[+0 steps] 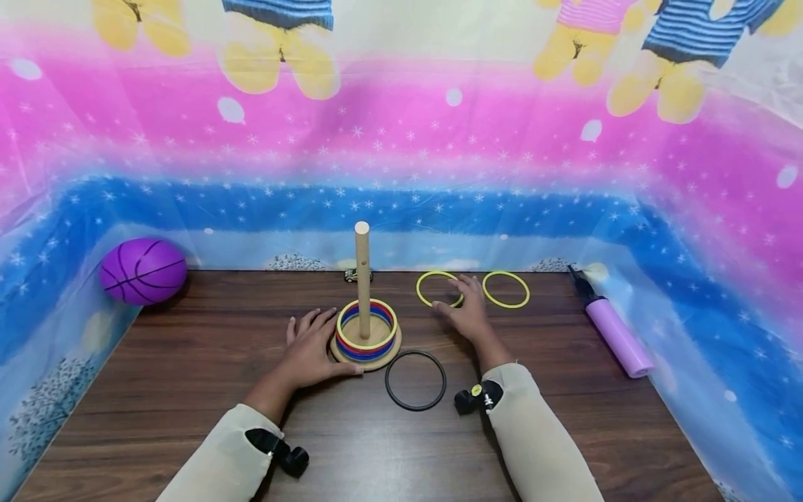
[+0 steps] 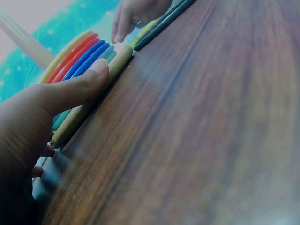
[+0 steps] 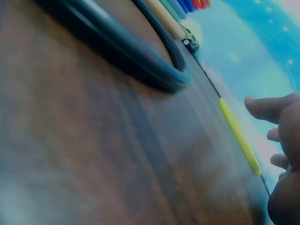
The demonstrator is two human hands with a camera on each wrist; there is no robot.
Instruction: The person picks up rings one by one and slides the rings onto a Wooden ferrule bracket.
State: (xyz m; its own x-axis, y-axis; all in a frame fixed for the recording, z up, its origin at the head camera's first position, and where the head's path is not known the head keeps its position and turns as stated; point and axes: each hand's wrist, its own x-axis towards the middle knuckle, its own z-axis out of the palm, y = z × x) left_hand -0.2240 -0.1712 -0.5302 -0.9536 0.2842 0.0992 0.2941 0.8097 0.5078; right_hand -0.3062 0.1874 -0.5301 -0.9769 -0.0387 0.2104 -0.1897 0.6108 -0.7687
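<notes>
Left hand (image 1: 311,352) flat against the round wooden peg base (image 1: 366,355), thumb on its rim, fingers straight: bracing it. Right hand (image 1: 465,311) fingers relaxed, apart, resting over the nearer yellow plastic ring (image 1: 439,288) on the dark wooden surface (image 1: 188,390); not pinched yet. Step looks like ring pickup; next move needs a pinch on that rim. Peg (image 1: 362,279) already carries stacked yellow, red and blue rings (image 1: 366,328). Black ring (image 1: 415,380) and second yellow ring (image 1: 505,289) lie loose.
</notes>
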